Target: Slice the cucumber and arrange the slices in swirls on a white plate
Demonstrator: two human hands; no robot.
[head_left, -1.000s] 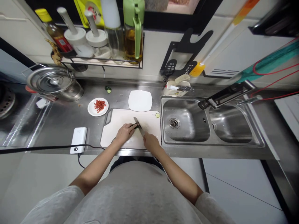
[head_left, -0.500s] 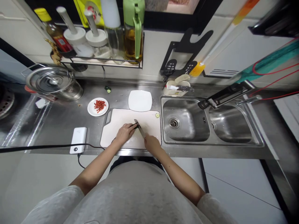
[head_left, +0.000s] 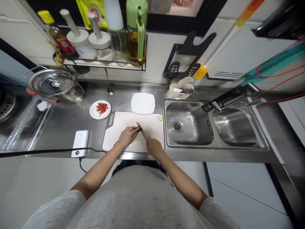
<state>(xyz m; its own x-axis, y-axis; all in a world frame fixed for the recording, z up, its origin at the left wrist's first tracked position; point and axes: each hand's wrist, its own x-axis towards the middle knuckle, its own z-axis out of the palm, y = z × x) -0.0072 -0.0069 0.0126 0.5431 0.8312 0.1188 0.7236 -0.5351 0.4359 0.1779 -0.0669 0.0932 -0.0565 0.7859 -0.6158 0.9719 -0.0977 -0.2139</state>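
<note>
Plainly, the cutting board [head_left: 116,130] is the middle of everything: pale, flat on the steel counter [head_left: 62,124], handle slot at its left end. Person in a grey shirt [head_left: 138,197] stands at its near edge, both forearms reaching over it.

Left hand [head_left: 128,136]: over the board's middle, fingers drawn together and bent, tips down on a small dark green piece [head_left: 139,128]. Thumb's grip I can't make out. Right hand [head_left: 153,146]: over the board's near right part, closed round a knife [head_left: 144,135], handle hidden inside the fist. Blade slants away towards the board's middle, up against the green piece or just beside it; can't tell whether it has gone in.

One pale green slice [head_left: 160,118] lies alone in the board's far right corner. Just past the board's far edge, a squarish white plate [head_left: 143,103]. Off its far left corner, a round plate [head_left: 92,112] bearing chopped red bits [head_left: 102,108]; beyond that, near the wall, cucumber pieces [head_left: 110,92], dark-skinned. Left of the board, a white power bank [head_left: 80,142] with a cable. Right of it, close by, a double sink [head_left: 190,128].
</note>
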